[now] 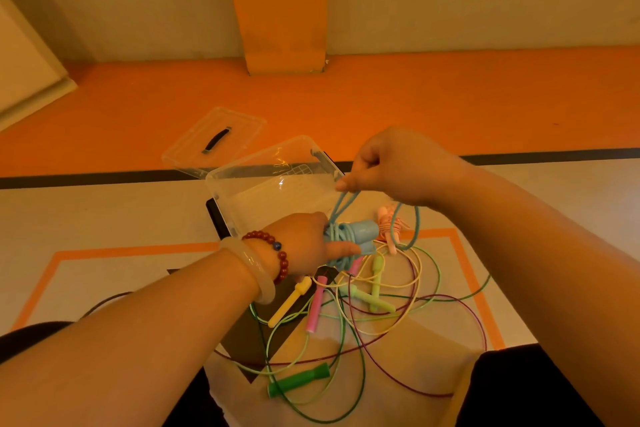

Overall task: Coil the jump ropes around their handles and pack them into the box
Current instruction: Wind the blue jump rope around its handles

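Both grips on blue jump rope (341, 236): left hand (304, 243) around handles (362, 230), right hand's (391, 166) pinch on cord (418, 222).

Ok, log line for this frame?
step: coiling blue rope | left hand: grips handles | right hand: pinches cord | box: open

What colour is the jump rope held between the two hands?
Light blue, both handles and cord; the head view, the only one, shows it.

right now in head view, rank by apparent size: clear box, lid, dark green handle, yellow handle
1. clear box
2. lid, partly behind it
3. dark green handle and yellow handle look alike; green is nearer, so unranked
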